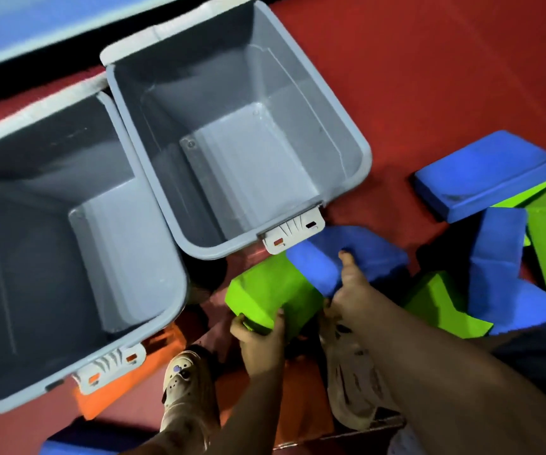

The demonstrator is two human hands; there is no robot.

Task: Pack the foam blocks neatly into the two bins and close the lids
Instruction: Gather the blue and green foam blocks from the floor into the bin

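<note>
Shoes (188,394) at 6 o'clock: pale clogs on a red floor (429,77), the person standing over the work. Left hand (260,336) grips the near edge of a green foam block (271,290), fingers curled up its front face, thumb on the left side. Right hand (347,290) holds a blue foam block (347,254) just beyond, thumb laid across its top, fingers curled below; this block touches the green one on its right.

Orange block (114,385) at 7 o'clock, partly under the front of the left bin (68,224). Left bin open, grey, nothing inside, white latch at its near rim. Right bin (232,136) at 12 o'clock, just beside the left one, also open with nothing inside; its latch sits against the blue block's far corner.

Loose pile (495,241) at 3 o'clock: blue and green blocks overlapping, one flat blue slab (485,172) on top at the far side. Lids are not clearly identifiable; pale strips behind both bins' far rims.
</note>
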